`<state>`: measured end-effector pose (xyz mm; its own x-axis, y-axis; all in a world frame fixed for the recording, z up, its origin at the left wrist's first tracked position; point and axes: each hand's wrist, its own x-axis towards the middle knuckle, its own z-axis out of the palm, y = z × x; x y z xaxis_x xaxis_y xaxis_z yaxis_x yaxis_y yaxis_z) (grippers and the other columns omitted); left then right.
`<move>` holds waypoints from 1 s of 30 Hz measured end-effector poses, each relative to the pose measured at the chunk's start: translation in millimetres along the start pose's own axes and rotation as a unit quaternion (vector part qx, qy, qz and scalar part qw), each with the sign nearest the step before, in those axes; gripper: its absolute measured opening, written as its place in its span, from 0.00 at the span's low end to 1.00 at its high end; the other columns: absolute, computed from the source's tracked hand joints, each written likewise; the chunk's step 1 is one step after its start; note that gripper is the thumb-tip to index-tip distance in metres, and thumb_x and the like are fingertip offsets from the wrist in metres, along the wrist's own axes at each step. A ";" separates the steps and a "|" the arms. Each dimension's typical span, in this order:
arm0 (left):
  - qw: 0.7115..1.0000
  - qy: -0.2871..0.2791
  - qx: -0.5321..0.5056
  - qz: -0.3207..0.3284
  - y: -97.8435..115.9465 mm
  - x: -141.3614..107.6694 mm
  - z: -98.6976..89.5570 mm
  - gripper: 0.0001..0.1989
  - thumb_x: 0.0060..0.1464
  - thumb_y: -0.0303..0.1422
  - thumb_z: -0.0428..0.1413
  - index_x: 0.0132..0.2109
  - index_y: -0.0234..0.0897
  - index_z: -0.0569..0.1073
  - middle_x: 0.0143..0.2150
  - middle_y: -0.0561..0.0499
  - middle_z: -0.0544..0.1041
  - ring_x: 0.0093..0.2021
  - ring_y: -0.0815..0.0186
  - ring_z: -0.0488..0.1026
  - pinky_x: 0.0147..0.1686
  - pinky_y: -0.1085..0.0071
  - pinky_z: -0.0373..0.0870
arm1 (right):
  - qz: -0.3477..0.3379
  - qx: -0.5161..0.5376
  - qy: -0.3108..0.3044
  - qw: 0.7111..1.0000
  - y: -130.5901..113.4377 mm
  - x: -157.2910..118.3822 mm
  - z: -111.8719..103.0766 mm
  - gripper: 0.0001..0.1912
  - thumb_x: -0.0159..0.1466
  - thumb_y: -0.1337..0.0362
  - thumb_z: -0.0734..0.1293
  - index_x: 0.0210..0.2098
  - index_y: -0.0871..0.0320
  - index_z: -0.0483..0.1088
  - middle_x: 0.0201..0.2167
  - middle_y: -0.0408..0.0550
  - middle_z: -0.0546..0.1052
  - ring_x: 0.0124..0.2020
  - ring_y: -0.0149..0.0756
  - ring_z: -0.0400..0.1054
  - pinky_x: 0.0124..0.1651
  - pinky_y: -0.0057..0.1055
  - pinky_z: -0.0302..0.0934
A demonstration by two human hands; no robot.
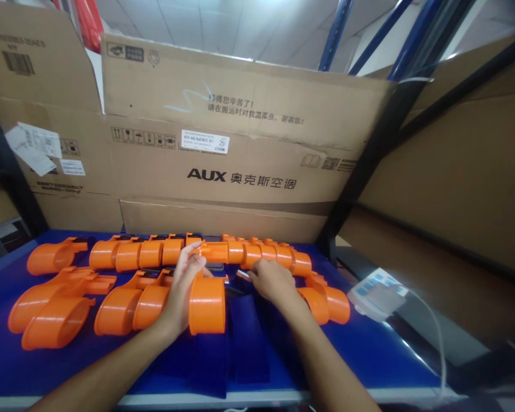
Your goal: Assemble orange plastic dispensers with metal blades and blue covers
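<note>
My left hand (183, 286), fingers closed, holds an orange ring-shaped part (207, 306) by its narrow upper end, with the wide ring hanging toward me. Just right of it, my right hand (273, 279) is closed around a small pale item (242, 275), too small to name. Dark blue strips (249, 337) lie on the blue surface below and between my hands. Behind my hands runs a row of similar orange parts (151, 252), which continues to the right (268, 253).
More orange parts stand at the left (58, 323) and beyond my right forearm (338, 304). A white device with a cable (377, 293) sits at the right edge of the blue table (369, 355). Cardboard (240, 149) walls the back, beside a black post (360, 154).
</note>
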<state>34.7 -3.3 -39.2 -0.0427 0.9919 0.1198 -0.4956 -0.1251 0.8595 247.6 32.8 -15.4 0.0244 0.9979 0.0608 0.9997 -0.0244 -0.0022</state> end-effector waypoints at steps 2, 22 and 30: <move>1.000 0.003 0.008 0.002 0.2 -0.1 0.2 0.31 0.53 0.47 0.63 0.61 0.45 0.66 0.28 0.56 0.74 0.26 0.65 0.71 0.30 0.70 0.70 | 0.001 -0.002 -0.002 1.000 -0.7 1.1 3.5 0.18 0.72 0.54 0.62 0.46 0.59 0.80 0.45 0.63 0.82 0.49 0.54 0.77 0.46 0.39 0.65; 0.999 0.002 0.034 0.018 0.0 -3.2 1.3 0.29 0.53 0.47 0.63 0.58 0.44 0.68 0.27 0.57 0.73 0.26 0.66 0.70 0.30 0.72 0.67 | -0.004 -0.003 -0.030 1.000 -6.4 3.4 10.5 0.17 0.69 0.52 0.67 0.42 0.59 0.80 0.41 0.61 0.83 0.47 0.53 0.78 0.48 0.39 0.66; 0.999 0.009 0.023 0.024 1.7 -3.1 1.8 0.29 0.53 0.46 0.64 0.58 0.44 0.67 0.29 0.57 0.71 0.26 0.68 0.70 0.29 0.72 0.67 | 0.005 0.002 -0.027 1.000 -4.9 0.9 6.7 0.24 0.69 0.45 0.65 0.45 0.60 0.80 0.43 0.64 0.82 0.50 0.56 0.77 0.50 0.42 0.65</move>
<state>35.5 -6.6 -37.3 -0.0808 0.9848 0.1535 -0.4530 -0.1735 0.8745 242.7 34.2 -22.1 0.0343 0.9994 0.0075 0.9994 -0.0342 -0.0069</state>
